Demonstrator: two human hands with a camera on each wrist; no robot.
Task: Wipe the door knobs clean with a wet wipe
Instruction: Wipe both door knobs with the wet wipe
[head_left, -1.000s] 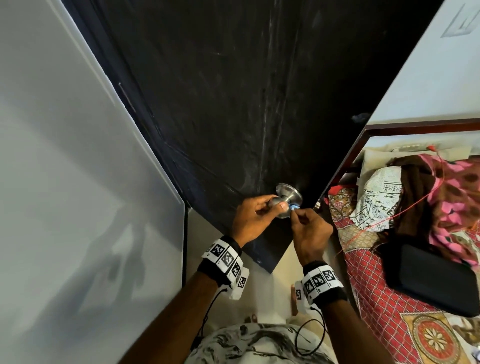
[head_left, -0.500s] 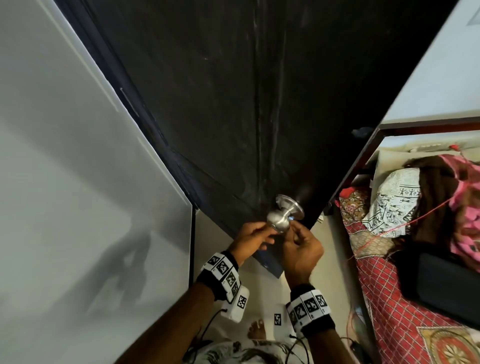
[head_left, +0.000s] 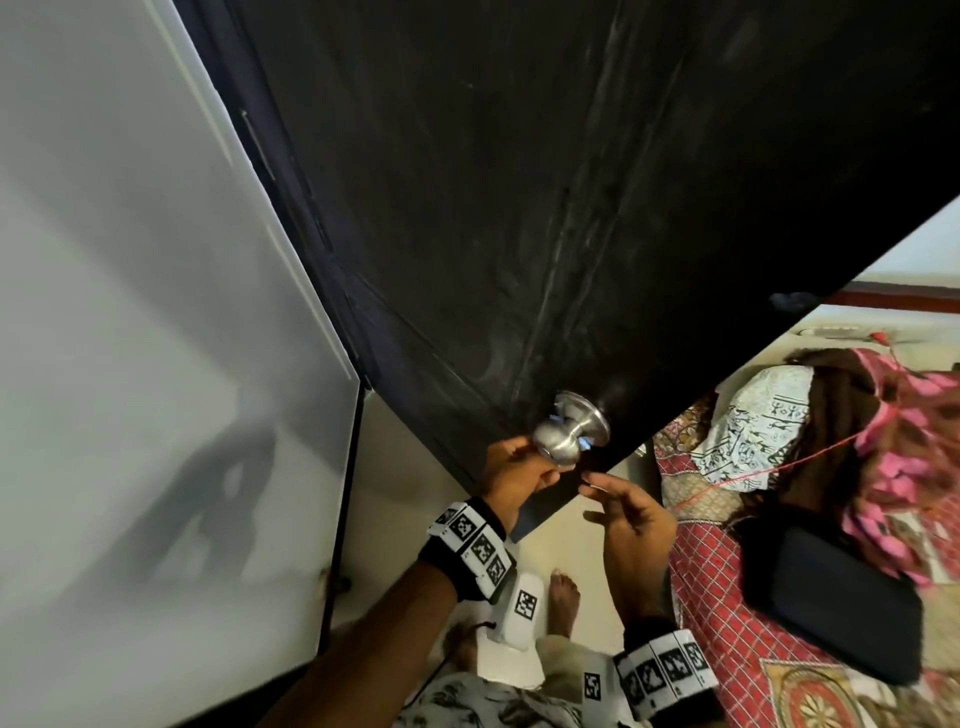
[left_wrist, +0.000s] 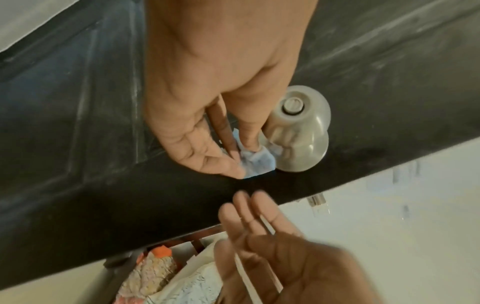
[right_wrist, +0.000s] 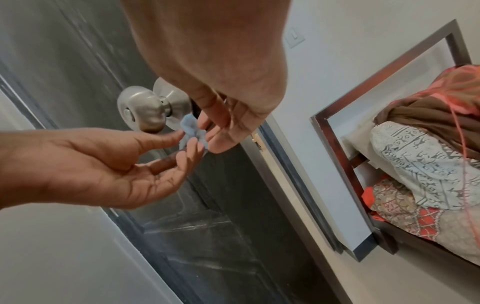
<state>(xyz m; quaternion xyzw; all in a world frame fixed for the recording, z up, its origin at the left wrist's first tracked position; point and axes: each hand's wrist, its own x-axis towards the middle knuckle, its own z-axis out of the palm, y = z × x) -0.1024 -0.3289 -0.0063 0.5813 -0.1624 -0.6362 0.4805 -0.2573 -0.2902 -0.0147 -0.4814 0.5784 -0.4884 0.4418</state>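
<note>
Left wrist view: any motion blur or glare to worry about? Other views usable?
Left wrist: right hand smeared by motion, door knob soft but no glare. Right wrist: wet wipe blurry. Head: dim door, wide-angle bending, knob sharp.

The left hand (head_left: 511, 470) touches the metal door knob (head_left: 563, 435) on the dark door (head_left: 519, 208); the right hand (head_left: 631, 519) hangs open just beside it

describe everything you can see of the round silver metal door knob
The round silver metal door knob is brushed and dull-shiny, with a small turn button in its face, a narrow neck and a round base plate flat on the dark door, near its free edge. The left hand pinches a crumpled pale blue wipe against its neck and base plate. The right hand is off it.
</note>
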